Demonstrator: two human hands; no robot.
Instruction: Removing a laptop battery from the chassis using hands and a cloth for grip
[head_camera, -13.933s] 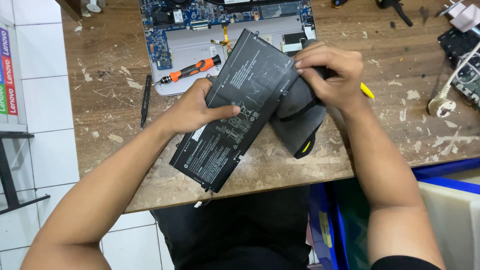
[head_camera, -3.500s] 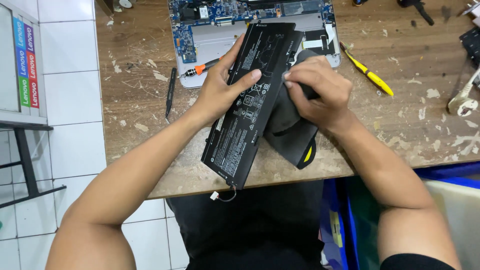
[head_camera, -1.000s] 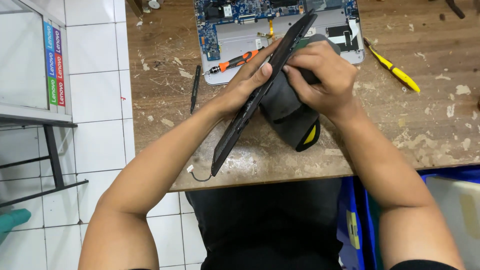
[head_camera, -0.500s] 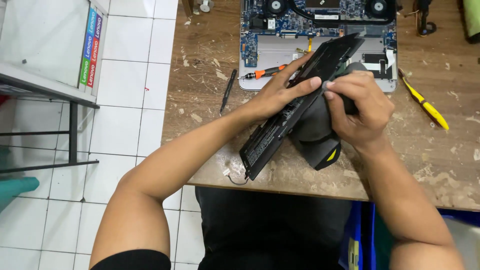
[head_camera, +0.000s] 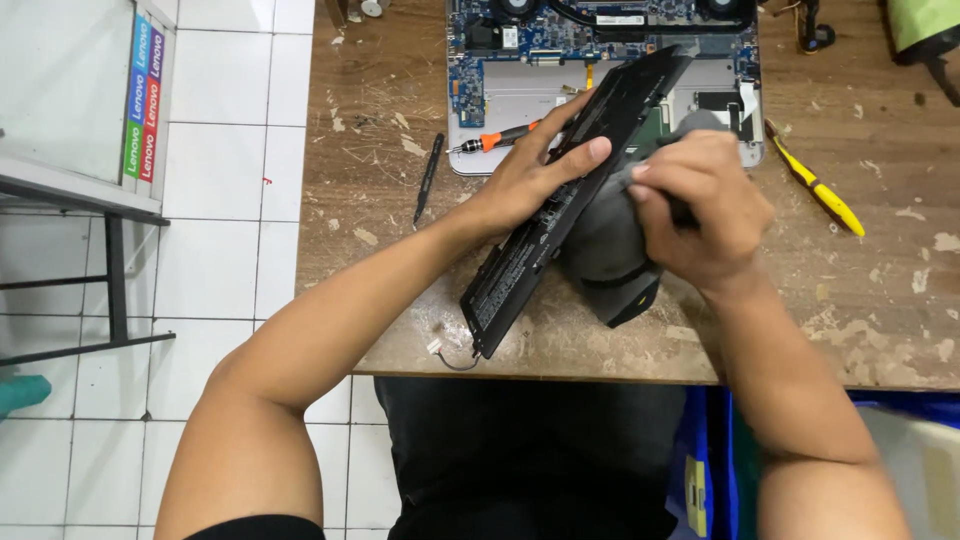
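Observation:
My left hand (head_camera: 535, 170) grips a long flat black laptop battery (head_camera: 520, 270), tilted up on its edge over the wooden workbench (head_camera: 860, 310). A thin cable with a small white plug (head_camera: 436, 347) hangs from the battery's lower end. My right hand (head_camera: 700, 205) presses a dark grey cloth (head_camera: 600, 250) against the battery's far face. Behind both hands lies an opened laptop (head_camera: 500, 60) with its blue circuit board showing.
An orange-handled screwdriver (head_camera: 495, 138) lies on the laptop's lower left edge. A black pry tool (head_camera: 429, 175) rests left of it, a yellow tool (head_camera: 820, 190) at right. Left of the bench are white floor tiles and a metal-framed glass panel (head_camera: 60, 90). A blue bin (head_camera: 710, 470) stands below right.
The camera view has drifted, so the bench sits further right and lower in frame. Both hands keep hold of the battery and cloth; the battery stays tilted on edge, as half a second ago.

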